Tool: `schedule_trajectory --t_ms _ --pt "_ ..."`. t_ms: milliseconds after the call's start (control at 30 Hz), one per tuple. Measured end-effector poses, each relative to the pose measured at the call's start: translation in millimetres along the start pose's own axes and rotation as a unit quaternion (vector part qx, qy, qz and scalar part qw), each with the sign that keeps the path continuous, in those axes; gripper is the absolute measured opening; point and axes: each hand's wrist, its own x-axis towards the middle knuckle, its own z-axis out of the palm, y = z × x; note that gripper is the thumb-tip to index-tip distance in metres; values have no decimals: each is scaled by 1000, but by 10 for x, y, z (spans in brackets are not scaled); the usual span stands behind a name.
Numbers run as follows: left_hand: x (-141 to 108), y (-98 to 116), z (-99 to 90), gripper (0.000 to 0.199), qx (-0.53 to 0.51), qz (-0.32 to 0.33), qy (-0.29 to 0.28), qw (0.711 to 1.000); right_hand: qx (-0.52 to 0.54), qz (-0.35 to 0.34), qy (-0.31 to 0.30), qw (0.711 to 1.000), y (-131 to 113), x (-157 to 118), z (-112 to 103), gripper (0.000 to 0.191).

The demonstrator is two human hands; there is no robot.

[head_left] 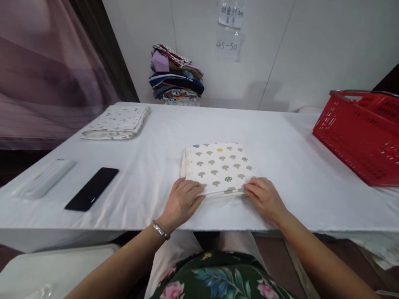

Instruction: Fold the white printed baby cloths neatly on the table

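Note:
In front of me on the white table lies a folded white cloth (219, 164) printed with grey, green, yellow and blue mushrooms. My left hand (183, 200) pinches its near left corner, fingers on top and thumb at the edge. At the near right corner, my right hand (264, 197) grips the edge between fingertips and thumb. The near edge shows several layers. Farther left rests another folded cloth (118, 120), white with small dark prints, apart from both hands.
A black phone (92, 189) and a pale plastic packet (46, 179) lie at the left of the table (280, 139). The red basket (373, 138) stands at the right. Behind the table rises a pile of folded fabrics (177, 77). Paper signs (229, 30) hang on the wall.

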Motion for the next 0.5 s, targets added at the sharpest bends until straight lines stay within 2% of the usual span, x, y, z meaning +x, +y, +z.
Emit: schedule_trajectory --t_ms 233,500 --pt "132 51 89 19 7 24 -35 999 8 -38 -43 998 -53 122 74 24" --pt "123 37 102 22 -2 22 -46 999 32 -26 -13 999 -99 90 89 24"
